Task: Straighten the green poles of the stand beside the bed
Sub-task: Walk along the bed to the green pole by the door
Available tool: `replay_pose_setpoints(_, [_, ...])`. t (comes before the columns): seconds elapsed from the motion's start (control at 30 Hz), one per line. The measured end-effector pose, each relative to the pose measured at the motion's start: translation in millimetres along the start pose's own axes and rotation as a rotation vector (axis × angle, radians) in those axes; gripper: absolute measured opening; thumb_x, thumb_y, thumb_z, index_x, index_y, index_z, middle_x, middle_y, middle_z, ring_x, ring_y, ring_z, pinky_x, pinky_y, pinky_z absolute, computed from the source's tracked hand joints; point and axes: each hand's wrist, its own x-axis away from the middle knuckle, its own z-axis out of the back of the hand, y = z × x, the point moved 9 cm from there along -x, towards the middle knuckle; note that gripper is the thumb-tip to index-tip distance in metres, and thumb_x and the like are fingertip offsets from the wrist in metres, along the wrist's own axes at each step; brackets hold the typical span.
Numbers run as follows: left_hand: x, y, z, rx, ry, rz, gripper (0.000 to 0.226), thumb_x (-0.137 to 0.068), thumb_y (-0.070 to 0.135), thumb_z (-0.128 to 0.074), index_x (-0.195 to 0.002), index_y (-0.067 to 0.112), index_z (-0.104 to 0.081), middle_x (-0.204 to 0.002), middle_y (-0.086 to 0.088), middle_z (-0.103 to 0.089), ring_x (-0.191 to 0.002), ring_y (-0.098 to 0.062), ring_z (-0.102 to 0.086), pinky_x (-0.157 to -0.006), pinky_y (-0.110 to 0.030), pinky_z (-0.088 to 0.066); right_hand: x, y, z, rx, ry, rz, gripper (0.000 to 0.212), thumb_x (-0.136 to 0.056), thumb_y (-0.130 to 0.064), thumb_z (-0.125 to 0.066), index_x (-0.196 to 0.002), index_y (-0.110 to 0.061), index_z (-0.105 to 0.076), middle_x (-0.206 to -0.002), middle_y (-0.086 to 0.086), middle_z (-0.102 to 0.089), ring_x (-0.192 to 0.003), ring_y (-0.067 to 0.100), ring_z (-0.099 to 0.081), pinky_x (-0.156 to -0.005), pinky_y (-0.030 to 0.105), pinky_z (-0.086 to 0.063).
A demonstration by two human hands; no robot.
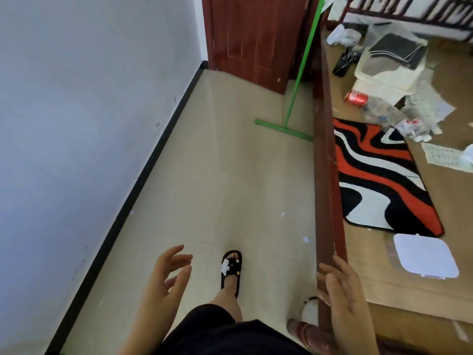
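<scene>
A green upright pole [304, 57] of the stand rises at a lean beside the bed, far ahead near the brown door. Its green foot bar [282, 129] lies flat on the tiled floor and runs under the bed's side rail. The pole's top leaves the frame. My left hand [169, 275] hangs in the air over the floor, fingers spread, holding nothing. My right hand [340, 288] rests on the bed's dark red side rail [326, 160], fingers curled over its edge. Both hands are far from the stand.
A white wall with black skirting runs along the left. The brown door [250, 37] stands ahead. On the bare bed board lie a red, black and white rug [378, 172], a red can [356, 98], plastic bags, bottles and a white lid [425, 256]. My sandalled foot [231, 270] steps forward.
</scene>
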Motion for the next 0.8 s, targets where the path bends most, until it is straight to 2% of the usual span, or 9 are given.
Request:
replay_pose_setpoints(0.07, [-56.0, 26.1, -7.5, -0.007, -0.025, -0.023, 0.035, -0.086, 0.01, -0.052, -0.1, 0.042, -0.048, -0.101, 0.001, -0.065, -0.097, 0.003, -0.058, -0.082, -0.025, -0.046, -45.3, -26.8, -12.6, -0.048, 0.021, 0.023, 0.033, -0.085, -0.02, -0.057, -0.116, -0.022, -0.047, -0.101, 0.0, -0.058, -0.081, 0.002, -0.064, -0.062, 0.011, -0.053])
replay_pose_setpoints(0.17, [-133.7, 68.1, -23.0, -0.023, -0.066, -0.062, 0.034, -0.087, 0.011, -0.051, -0.1, 0.042, -0.048, -0.1, 0.001, -0.065, -0.098, 0.003, -0.058, -0.079, -0.021, -0.044, -108.6, -61.9, -30.9, -0.07, 0.065, 0.035, 0.071, -0.054, -0.061, -0.066, -0.111, -0.024, -0.047, -0.1, 0.0, -0.059, -0.074, -0.01, -0.063, -0.057, 0.011, -0.052])
replay_pose_setpoints(0.2, [-157.0, 77.7, -31.3, -0.027, -0.086, -0.071, 0.034, -0.087, 0.011, -0.051, -0.1, 0.042, -0.048, -0.1, 0.001, -0.065, -0.098, 0.003, -0.058, -0.08, -0.021, -0.045, -128.0, -65.8, -32.9, -0.073, 0.09, 0.027, 0.073, -0.06, -0.058, -0.066, -0.117, -0.018, -0.044, -0.102, 0.004, -0.059, -0.075, -0.01, -0.063, -0.058, 0.011, -0.052])
replay_pose_setpoints(0.27, [-194.7, 90.5, -49.0, -0.049, -0.127, -0.08, 0.035, -0.086, 0.01, -0.051, -0.099, 0.042, -0.05, -0.097, 0.001, -0.067, -0.097, 0.002, -0.059, -0.081, -0.022, -0.049, -158.8, -72.4, -36.1, -0.103, 0.104, 0.021, 0.051, -0.081, -0.027, -0.058, -0.125, -0.008, -0.041, -0.104, 0.008, -0.059, -0.076, -0.011, -0.063, -0.059, 0.01, -0.052])
replay_pose_setpoints(0.37, [-248.3, 108.5, -73.9, -0.086, -0.168, -0.101, 0.04, -0.085, 0.006, -0.053, -0.099, 0.044, -0.052, -0.104, 0.014, -0.064, -0.095, 0.003, -0.06, -0.076, -0.012, -0.051, -208.8, -81.8, -28.8, -0.1, 0.177, 0.013, 0.049, -0.079, -0.023, -0.052, -0.125, -0.011, -0.042, -0.103, 0.0, -0.059, -0.076, -0.01, -0.063, -0.061, 0.009, -0.052])
replay_pose_setpoints(0.47, [-304.3, 129.2, -102.7, -0.094, -0.185, -0.111, 0.038, -0.086, 0.007, -0.052, -0.1, 0.042, -0.049, -0.107, 0.027, -0.059, -0.095, 0.004, -0.06, -0.075, -0.017, -0.048, -268.6, -98.0, -27.0, -0.087, 0.187, -0.006, 0.039, -0.09, -0.007, -0.044, -0.128, -0.014, -0.039, -0.103, -0.002, -0.058, -0.078, -0.007, -0.064, -0.063, 0.009, -0.052])
replay_pose_setpoints(0.6, [-380.8, 160.5, -149.9, -0.066, -0.138, -0.106, 0.035, -0.086, 0.01, -0.052, -0.101, 0.041, -0.049, -0.096, 0.003, -0.069, -0.096, 0.002, -0.06, -0.081, -0.022, -0.046, -359.8, -135.1, -21.6, -0.038, 0.2, 0.034, 0.036, -0.09, -0.01, -0.04, -0.125, -0.02, -0.042, -0.105, -0.007, -0.059, -0.097, 0.01, -0.059, -0.069, 0.015, -0.055])
replay_pose_setpoints(0.67, [-417.4, 181.8, -175.5, -0.04, -0.102, -0.104, 0.033, -0.087, 0.011, -0.052, -0.101, 0.04, -0.05, -0.099, 0.001, -0.068, -0.096, 0.002, -0.06, -0.08, -0.023, -0.046, -407.6, -161.0, -13.3, -0.031, 0.202, 0.05, 0.033, -0.091, -0.012, -0.041, -0.121, -0.025, -0.043, -0.106, -0.007, -0.059, -0.098, 0.011, -0.058, -0.074, 0.027, -0.054])
replay_pose_setpoints(0.8, [-479.0, 228.1, -226.5, -0.014, -0.073, -0.115, 0.035, -0.086, 0.011, -0.052, -0.1, 0.044, -0.049, -0.099, 0.008, -0.067, -0.095, 0.003, -0.06, -0.079, -0.021, -0.046, -498.5, -208.4, 1.2, -0.045, 0.148, 0.061, 0.033, -0.091, -0.014, -0.039, -0.123, -0.023, -0.043, -0.106, -0.009, -0.057, -0.098, 0.009, -0.056, -0.076, 0.028, -0.045])
